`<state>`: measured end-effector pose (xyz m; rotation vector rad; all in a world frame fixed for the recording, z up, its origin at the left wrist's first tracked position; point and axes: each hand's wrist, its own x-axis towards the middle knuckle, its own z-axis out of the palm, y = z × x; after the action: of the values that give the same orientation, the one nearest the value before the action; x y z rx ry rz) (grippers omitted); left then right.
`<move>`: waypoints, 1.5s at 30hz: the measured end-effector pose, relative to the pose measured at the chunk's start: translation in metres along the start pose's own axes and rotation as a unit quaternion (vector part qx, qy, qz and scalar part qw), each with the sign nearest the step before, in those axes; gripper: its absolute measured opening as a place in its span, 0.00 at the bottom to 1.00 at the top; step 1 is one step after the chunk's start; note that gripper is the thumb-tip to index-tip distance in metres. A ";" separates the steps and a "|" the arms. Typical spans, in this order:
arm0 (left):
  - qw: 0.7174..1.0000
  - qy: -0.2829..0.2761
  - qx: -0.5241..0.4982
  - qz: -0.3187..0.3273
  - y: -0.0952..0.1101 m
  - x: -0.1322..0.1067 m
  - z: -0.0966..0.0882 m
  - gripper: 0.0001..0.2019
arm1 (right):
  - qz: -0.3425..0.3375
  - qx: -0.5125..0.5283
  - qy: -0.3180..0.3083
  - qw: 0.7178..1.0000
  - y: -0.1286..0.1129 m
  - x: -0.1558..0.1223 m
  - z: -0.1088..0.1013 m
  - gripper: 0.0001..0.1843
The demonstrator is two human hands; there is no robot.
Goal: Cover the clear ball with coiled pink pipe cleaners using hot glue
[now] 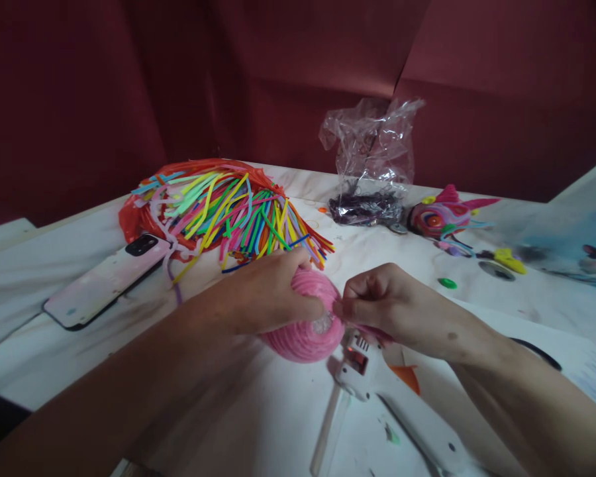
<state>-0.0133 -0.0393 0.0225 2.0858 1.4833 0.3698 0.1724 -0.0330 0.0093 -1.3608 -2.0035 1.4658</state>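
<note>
Just left of the glue gun (365,371), the pink coiled ball (302,346) is held in the grip of the left hand (273,291) while a pink strand (377,333) is pinched by the right hand (390,301), so coils could be loosened by a slipping pinch.

Camera: on my head | facing: forward, down | near: my left hand (273,295), right hand (390,306) | far: maroon backdrop (288,86)
</note>
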 end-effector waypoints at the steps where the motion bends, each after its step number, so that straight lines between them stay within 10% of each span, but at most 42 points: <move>1: 1.000 -0.002 0.001 -0.004 0.001 0.000 0.000 0.13 | 0.004 0.007 0.000 1.000 -0.001 0.000 0.001 0.14; 26: 0.982 -0.052 0.168 -0.062 0.031 -0.006 -0.018 0.12 | 0.013 0.046 -0.002 0.999 -0.002 -0.004 0.007 0.12; 45: 0.994 -0.055 0.095 0.005 0.006 -0.016 -0.011 0.22 | 0.025 0.041 -0.025 0.999 -0.002 -0.010 0.019 0.13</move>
<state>-0.0205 -0.0527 0.0364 2.2230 1.4944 0.1188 0.1627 -0.0521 0.0056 -1.3613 -1.9300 1.6010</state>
